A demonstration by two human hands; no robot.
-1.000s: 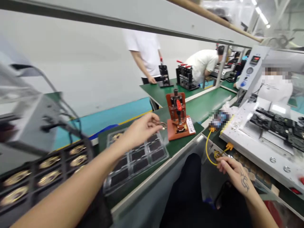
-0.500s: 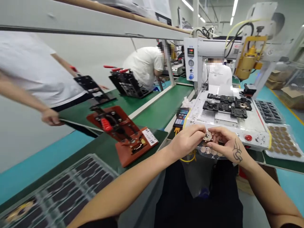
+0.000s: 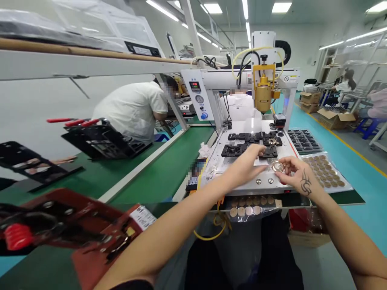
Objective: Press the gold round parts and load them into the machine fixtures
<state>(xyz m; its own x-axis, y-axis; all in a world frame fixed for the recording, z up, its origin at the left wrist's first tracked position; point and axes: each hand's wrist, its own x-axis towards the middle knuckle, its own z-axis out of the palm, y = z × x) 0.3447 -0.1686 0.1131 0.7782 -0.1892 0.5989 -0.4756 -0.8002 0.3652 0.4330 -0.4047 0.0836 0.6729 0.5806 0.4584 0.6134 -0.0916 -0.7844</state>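
My right hand [image 3: 298, 175] grips a round, shiny watch case [image 3: 277, 166] between thumb and fingers, above the front edge of the white machine base. To its left, my left hand [image 3: 246, 166] hangs in front of the black fixtures, thumb and fingers apart, with nothing visible in it. Black fixture blocks [image 3: 232, 150] sit on the machine bed [image 3: 216, 166]. A second round metal part [image 3: 272, 141] rests in the rear right fixture. Over the bed is the gold-coloured press head [image 3: 262, 94], clear of both hands.
Round brown discs on a sheet [image 3: 325, 171] and a black parts tray [image 3: 304, 139] lie to the right. More discs in a plastic sheet [image 3: 248, 210] stick out below the machine. A red-handled clamp fixture [image 3: 99, 229] stands at left. A co-worker [image 3: 130, 108] bends over behind the bench.
My view has swung right and up. My left hand has come off the watch case and moved away from it. My right hand still holds the case, now in front of the machine.
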